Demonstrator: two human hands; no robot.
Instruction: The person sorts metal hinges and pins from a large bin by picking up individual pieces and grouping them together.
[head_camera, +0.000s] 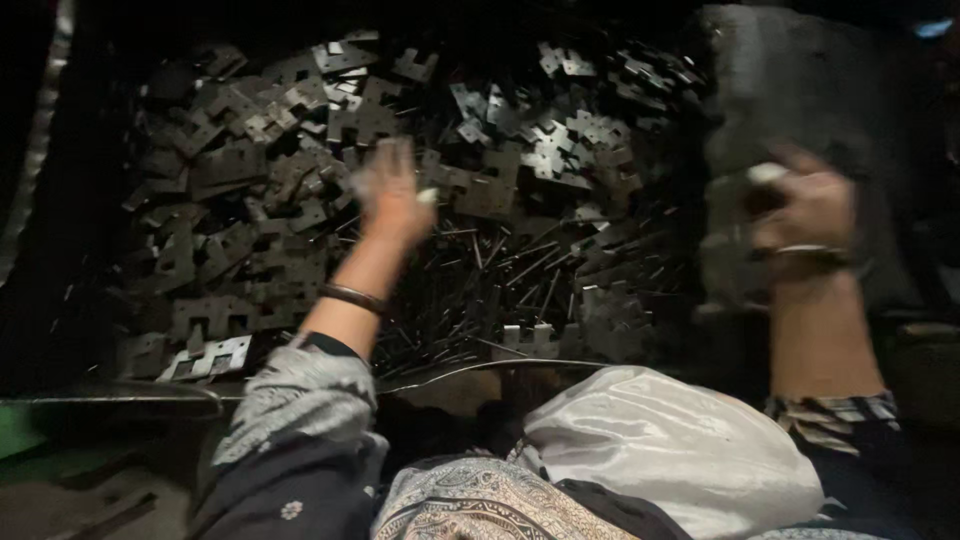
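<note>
Dim counter (120, 398) heaped with dark stamped metal plates (300, 190) and thin rods (470, 290). Left hand (392, 195) hovers blurred above the plates, fingers spread, holding nothing; right hand (805, 215) looks closed, its contents unclear. Sharp plate edges could nick a fast-dropping palm.

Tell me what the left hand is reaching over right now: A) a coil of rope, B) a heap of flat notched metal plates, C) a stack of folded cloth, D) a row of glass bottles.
B: the left hand, blurred and with fingers spread, is stretched over the heap of flat notched metal plates, with thin metal rods lying beside them.
</note>
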